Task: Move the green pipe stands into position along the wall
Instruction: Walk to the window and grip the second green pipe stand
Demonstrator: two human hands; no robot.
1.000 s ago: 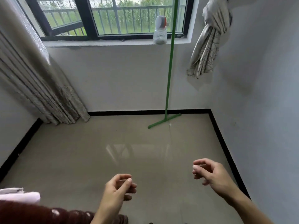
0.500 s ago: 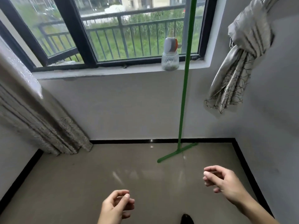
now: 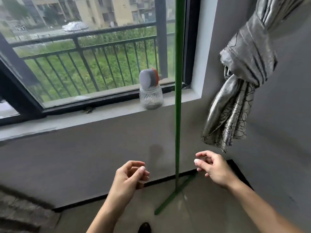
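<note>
A green pipe stand (image 3: 177,105) rises upright in front of the window wall, its straight foot bar lying on the tiled floor near the right corner. My left hand (image 3: 130,179) hovers left of the pole with fingers loosely curled and nothing in it. My right hand (image 3: 212,167) hovers just right of the pole, also loosely curled and holding nothing. Neither hand touches the stand.
A clear jar with a grey lid (image 3: 150,90) sits on the window sill (image 3: 94,115) close to the pole. A knotted grey curtain (image 3: 235,91) hangs at the right wall. Another curtain (image 3: 21,209) bunches at the lower left. A dark shoe tip (image 3: 144,227) shows below.
The view has risen and drawn closer to the window wall and stand. Both hands have lifted and come up to either side of the green pole.
</note>
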